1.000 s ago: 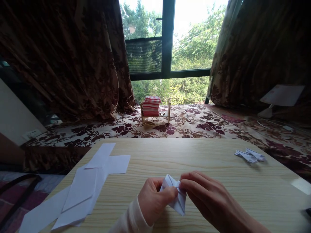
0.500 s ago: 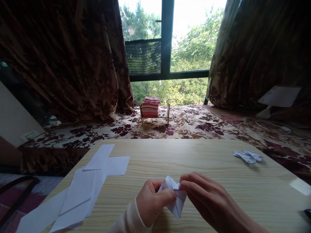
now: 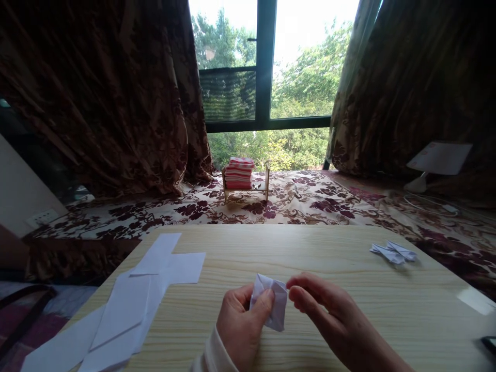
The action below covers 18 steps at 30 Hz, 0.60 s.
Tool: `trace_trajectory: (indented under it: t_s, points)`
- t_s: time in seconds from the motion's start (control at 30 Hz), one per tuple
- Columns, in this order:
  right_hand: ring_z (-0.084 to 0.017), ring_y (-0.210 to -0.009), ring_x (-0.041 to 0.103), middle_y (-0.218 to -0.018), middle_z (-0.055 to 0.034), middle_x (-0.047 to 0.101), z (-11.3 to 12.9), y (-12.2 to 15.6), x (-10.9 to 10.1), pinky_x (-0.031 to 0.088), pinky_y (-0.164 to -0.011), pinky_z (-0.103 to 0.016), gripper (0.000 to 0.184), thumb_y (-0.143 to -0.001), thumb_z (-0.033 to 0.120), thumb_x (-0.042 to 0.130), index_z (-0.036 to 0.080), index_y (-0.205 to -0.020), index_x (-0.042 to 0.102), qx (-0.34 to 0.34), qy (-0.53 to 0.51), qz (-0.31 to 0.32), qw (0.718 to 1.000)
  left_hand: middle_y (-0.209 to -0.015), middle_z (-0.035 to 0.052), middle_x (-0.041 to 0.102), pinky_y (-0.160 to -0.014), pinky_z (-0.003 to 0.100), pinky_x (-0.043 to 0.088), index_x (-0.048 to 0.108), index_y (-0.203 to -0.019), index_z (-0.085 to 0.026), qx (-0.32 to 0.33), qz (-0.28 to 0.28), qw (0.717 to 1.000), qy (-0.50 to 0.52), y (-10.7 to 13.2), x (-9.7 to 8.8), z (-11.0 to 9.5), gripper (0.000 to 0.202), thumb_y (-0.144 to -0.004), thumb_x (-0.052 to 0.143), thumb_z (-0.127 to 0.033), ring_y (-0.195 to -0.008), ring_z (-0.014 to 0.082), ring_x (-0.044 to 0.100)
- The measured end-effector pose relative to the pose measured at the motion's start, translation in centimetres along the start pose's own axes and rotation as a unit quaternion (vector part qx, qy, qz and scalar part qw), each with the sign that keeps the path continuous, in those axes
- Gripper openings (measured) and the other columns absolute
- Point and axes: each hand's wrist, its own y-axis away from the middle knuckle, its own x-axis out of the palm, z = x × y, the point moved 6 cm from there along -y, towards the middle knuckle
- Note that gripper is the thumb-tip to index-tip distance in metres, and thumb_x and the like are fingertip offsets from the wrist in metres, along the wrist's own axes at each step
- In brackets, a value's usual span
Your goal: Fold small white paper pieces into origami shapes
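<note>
Left grip: I see the left hand (image 3: 242,325) closed, thumb and fingers pinching the folded paper piece (image 3: 272,306).
Right grip: the right hand (image 3: 329,320) has its fingertips drawn together at the piece's right edge; I cannot tell if they hold it.
Position: low over the wooden table (image 3: 310,248), near its front edge.
Risk: I judge the one-sided pinch could crush the creases or let the folds spring open.
Clearance: the loose paper sheets (image 3: 127,310) and the other folded piece (image 3: 393,252) lie well apart.

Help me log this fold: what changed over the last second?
The right hand slid off the folded paper to its right edge; contact there is unclear. The left hand keeps pinching it, and it now looks more compact. Loose sheets and the other folded piece stayed put.
</note>
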Motion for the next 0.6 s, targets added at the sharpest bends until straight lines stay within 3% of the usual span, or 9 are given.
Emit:
trace_trajectory:
  t_s: [0.07, 0.3, 0.6]
  points:
    - [-0.014, -0.060, 0.056, -0.065, -0.0011, 0.060, -0.1, 0.0, 0.7, 0.047, -0.055, -0.023, 0.031, -0.090, 0.040, 0.044, 0.018, -0.073, 0.058, 0.020, -0.013, 0.024, 0.999, -0.057, 0.0000, 0.046, -0.055, 0.024, 0.034, 0.065, -0.067, -0.009, 0.003, 0.002, 1.000, 0.008, 0.1, 0.2, 0.0, 0.044, -0.069, 0.059, -0.052, -0.059, 0.0124, 0.038]
    - [-0.012, -0.057, 0.047, -0.060, 0.0009, 0.052, 0.1, 0.1, 0.8, 0.041, -0.052, -0.021, 0.033, -0.087, 0.042, 0.048, 0.017, -0.067, 0.055, 0.039, -0.097, -0.002, 0.995, -0.064, 0.0031, 0.061, -0.062, 0.025, 0.040, 0.072, -0.079, -0.010, 0.003, 0.053, 0.998, 0.036, 0.3, 1.0, 0.3, 0.035, -0.075, 0.061, -0.043, -0.064, 0.0150, 0.049]
    - [-0.012, -0.060, 0.044, -0.065, 0.0005, 0.049, -0.6, 0.3, 2.2, 0.038, -0.053, -0.022, 0.034, -0.085, 0.047, 0.051, 0.016, -0.074, 0.055, 0.093, -0.221, 0.049, 0.970, -0.066, 0.0052, 0.059, -0.062, 0.026, 0.040, 0.070, -0.074, -0.010, 0.056, 0.026, 0.998, -0.009, 0.7, 1.5, -0.3, 0.033, -0.078, 0.057, -0.040, -0.067, 0.0167, 0.050]
